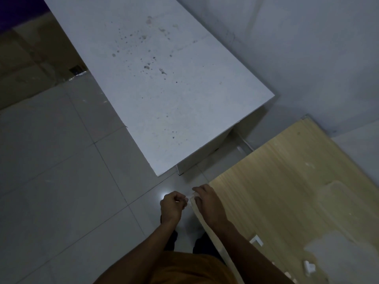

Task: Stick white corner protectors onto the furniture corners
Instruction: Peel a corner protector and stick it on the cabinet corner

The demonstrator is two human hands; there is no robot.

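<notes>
Dim room, seen from above. At the near corner of the wooden table (287,201), both hands close together. Right hand (207,203) laid over that corner, fingers curled down on a small pale piece (191,196) at the table's edge, likely a white corner protector, though too dark and too covered to tell for sure, or whether it is already stuck. Left hand (172,206) just beside it over the floor, fingers curled into a loose fist, fingertips pinched at something small and light right next to the right hand; what exactly, cannot tell.

Further along the wooden top, two spare white corner protectors: one (256,241) near the right forearm, another (308,267) toward the lower right edge of view. Also on that top, pale flat sheets or patches (336,193), unclear in the low light.

Beyond the hands, a white cabinet (164,89) with a speckled, stained top, its near corner just ahead of the table's corner, with a narrow gap of tiled floor (61,160) between the two. Grey wall (307,48) behind both pieces. A bright spot of reflected light on the tiles beside the left hand. Orange garment (184,269) at the bottom of view, dark feet below the forearms on the tiles.
</notes>
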